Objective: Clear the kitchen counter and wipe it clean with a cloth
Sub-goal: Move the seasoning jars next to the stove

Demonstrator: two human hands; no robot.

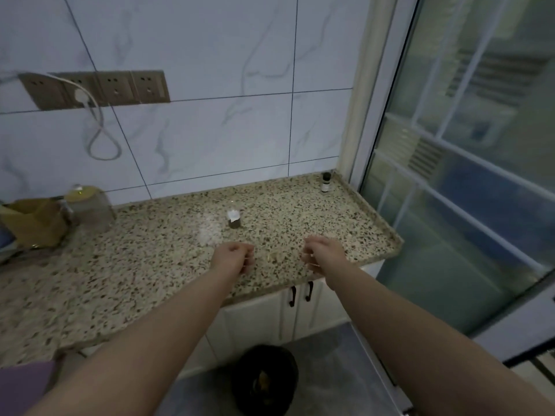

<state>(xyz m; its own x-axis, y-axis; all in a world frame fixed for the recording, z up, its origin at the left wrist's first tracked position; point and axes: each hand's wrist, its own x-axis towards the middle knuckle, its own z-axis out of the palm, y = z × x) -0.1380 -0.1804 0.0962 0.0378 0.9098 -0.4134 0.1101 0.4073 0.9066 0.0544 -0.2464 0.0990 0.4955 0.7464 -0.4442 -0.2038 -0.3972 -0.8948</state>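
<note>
Speckled granite counter (150, 265) still carries two small bottles (234, 219) and no cloth shows, while your loosely curled hands (232, 256) hold nothing.

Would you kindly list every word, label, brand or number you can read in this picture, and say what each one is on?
No text can be read in this view.
Small dark bottle in the counter's far right corner: pale label, print too small to read.
Small jar mid-counter: white label, too blurred to read.
Yellow box at left: no print can be made out.
Wall sockets: no markings legible.
</note>
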